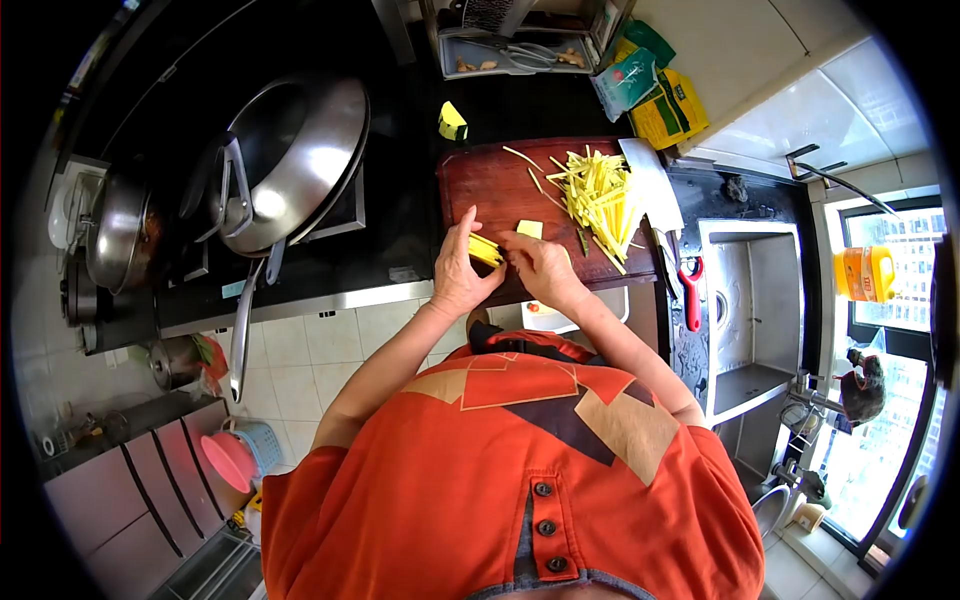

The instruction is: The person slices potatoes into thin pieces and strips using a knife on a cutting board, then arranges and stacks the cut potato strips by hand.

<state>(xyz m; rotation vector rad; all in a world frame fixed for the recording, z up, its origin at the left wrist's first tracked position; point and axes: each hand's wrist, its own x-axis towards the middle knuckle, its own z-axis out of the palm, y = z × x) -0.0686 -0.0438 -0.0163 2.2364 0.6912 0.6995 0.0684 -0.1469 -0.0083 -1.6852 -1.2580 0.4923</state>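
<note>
My left hand [462, 270] is curled around a small stack of yellow vegetable slices [485, 249] near the left front of the brown cutting board [490, 178]. From the other side, the bent fingers of my right hand [543, 268] press against the right end of that stack; its fingertips are partly hidden. Just beyond the right hand lies a flat pale yellow piece [530, 228]. A heap of thin yellow vegetable strips [598, 195] covers the board's right side. Along the right edge rests a wide cleaver blade [650, 185]. Behind the board stands a yellow chunk with dark green skin [453, 122].
To the left, a large steel wok [310, 165] sits on the stove, its handle sticking out past the counter edge. A red peeler [691, 295] lies beside the sink [765, 300]. Yellow and green bags [668, 108] stand behind the board near a utensil tray [510, 55].
</note>
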